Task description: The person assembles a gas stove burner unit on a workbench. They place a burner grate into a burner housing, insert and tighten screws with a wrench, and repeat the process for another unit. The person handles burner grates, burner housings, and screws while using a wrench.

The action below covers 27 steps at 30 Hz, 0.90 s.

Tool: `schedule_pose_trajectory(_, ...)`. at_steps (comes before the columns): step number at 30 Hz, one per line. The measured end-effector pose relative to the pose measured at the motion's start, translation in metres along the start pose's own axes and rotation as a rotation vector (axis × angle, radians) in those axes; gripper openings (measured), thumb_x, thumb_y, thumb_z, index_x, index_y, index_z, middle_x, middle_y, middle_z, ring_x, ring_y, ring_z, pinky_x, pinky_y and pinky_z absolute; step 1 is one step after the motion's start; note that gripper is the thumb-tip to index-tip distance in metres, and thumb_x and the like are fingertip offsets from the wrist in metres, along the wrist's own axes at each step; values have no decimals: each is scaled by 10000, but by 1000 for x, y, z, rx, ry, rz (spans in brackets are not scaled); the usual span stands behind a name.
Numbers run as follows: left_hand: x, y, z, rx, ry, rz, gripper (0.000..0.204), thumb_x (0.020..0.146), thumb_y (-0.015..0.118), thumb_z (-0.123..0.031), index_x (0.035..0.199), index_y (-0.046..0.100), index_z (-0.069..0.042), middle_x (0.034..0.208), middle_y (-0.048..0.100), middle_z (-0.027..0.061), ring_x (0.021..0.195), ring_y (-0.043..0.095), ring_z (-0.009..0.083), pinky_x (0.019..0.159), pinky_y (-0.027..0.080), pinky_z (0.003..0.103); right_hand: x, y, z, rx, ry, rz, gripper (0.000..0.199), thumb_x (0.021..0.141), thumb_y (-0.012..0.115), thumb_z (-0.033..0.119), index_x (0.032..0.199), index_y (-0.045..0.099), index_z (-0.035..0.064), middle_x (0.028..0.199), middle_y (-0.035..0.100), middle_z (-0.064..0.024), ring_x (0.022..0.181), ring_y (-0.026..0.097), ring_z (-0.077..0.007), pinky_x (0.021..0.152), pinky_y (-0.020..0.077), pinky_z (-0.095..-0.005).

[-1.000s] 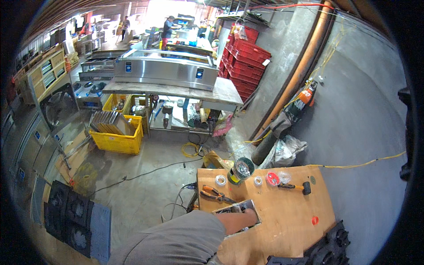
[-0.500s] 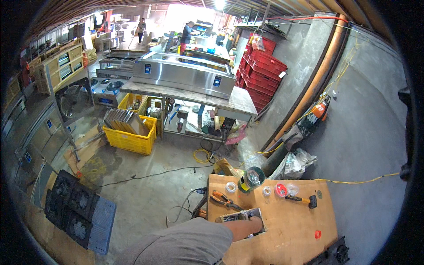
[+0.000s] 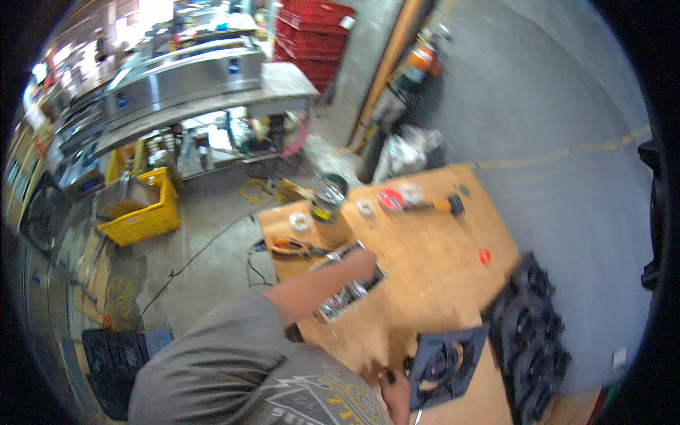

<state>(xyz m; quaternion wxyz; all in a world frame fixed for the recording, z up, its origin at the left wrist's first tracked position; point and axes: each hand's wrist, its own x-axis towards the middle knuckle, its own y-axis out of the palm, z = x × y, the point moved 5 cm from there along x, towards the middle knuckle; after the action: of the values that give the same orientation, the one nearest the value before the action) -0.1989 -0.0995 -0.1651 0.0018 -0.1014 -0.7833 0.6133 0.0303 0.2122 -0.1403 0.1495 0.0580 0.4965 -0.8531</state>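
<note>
My left hand (image 3: 363, 265) reaches over a small open box (image 3: 347, 301) of loose metal hardware on the wooden tabletop (image 3: 425, 262). Its fingers are smeared by motion and partly hidden at the box, so what they touch is unclear. Low in the picture, my right hand (image 3: 394, 391) is curled beside the left edge of a dark square panel with a round fan-like opening (image 3: 446, 365). A small dark thing shows at its fingertips, too blurred to name. Orange-handled pliers (image 3: 294, 248) lie beyond the box.
Along the table's far side are a tin of metal bits (image 3: 329, 197), tape rolls (image 3: 299, 222), a red round container (image 3: 390, 199) and a hammer (image 3: 432, 206). Black fan units (image 3: 528, 340) stand off the right edge. A yellow crate (image 3: 152, 216) sits on the floor.
The view has swung to the right and downward, with blur. My right hand and the dark panel are now visible. My left hand remains at the box.
</note>
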Motion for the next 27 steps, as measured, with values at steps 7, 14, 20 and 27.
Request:
schedule_pose_trajectory(7, -36, -72, -65, -579, 236, 40, 221, 628, 706, -195, 818, 726, -84, 788, 699, 163, 770, 688, 328, 693, 548, 419, -11, 1, 8, 131, 163, 183, 463, 872, 656, 386, 1221, 625, 83, 1113, 671, -212, 1014, 649, -384, 892, 504, -438)
schedule_pose_trajectory(14, -43, 34, -135, -191, 316, 127, 136, 700, 650, -115, 807, 693, -43, 835, 691, 183, 838, 678, 358, 724, 546, 438, 2, -4, 17, 156, 44, 60, 410, 843, 693, 290, 1169, 652, 44, 984, 703, -162, 860, 683, -270, 811, 529, -372)
schedule_pose_trajectory(20, -42, 57, -117, -79, 312, 88, 126, 722, 619, -61, 821, 690, -30, 865, 692, 195, 867, 680, 356, 756, 547, 453, -12, -1, 0, 173, 102, 101, 404, 871, 659, 302, 1191, 641, 56, 1127, 667, -212, 1036, 647, -352, 899, 503, -422)
schedule_pose_trajectory(27, -54, 33, -116, -33, 294, 130, 146, 723, 622, -61, 845, 701, -52, 875, 702, 167, 863, 687, 339, 726, 552, 459, -20, 5, 11, 212, 141, 162, 429, 873, 663, 289, 1231, 626, 55, 1165, 658, -204, 1037, 653, -347, 898, 511, -415)
